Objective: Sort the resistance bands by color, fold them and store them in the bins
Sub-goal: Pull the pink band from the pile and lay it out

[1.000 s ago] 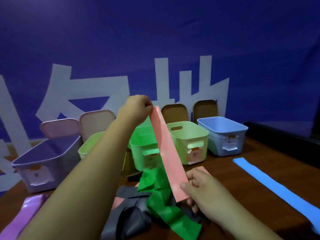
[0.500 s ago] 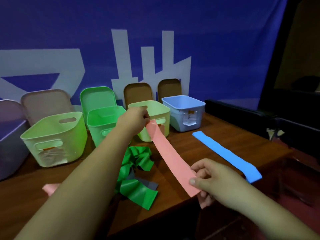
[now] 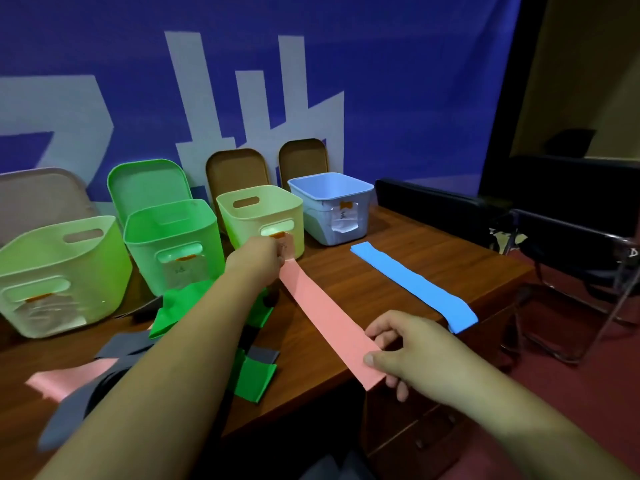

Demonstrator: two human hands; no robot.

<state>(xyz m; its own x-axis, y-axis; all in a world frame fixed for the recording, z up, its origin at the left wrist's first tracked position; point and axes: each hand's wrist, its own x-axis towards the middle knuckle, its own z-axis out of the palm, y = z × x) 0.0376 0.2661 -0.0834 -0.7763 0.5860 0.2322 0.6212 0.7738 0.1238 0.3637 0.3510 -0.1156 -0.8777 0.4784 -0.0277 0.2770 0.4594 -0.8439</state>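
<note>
A pink resistance band [image 3: 322,311] is stretched flat just above the wooden table [image 3: 398,306]. My left hand [image 3: 258,259] pinches its far end near the pale yellow bin [image 3: 263,220]. My right hand [image 3: 412,351] pinches its near end at the table's front edge. A blue band [image 3: 412,285] lies flat on the table to the right. A green band [image 3: 256,372] and grey bands [image 3: 79,396] lie in a heap under my left arm, with another pink band [image 3: 65,375] at the left.
Along the back stand a light green bin [image 3: 59,271], a green bin [image 3: 173,244] and a pale blue bin [image 3: 332,206], lids propped behind them against a blue banner. Black chairs [image 3: 568,237] stand right of the table.
Both hands have lowered the pink band from a steep upright hold to nearly flat over the table. The view has swung to the right.
</note>
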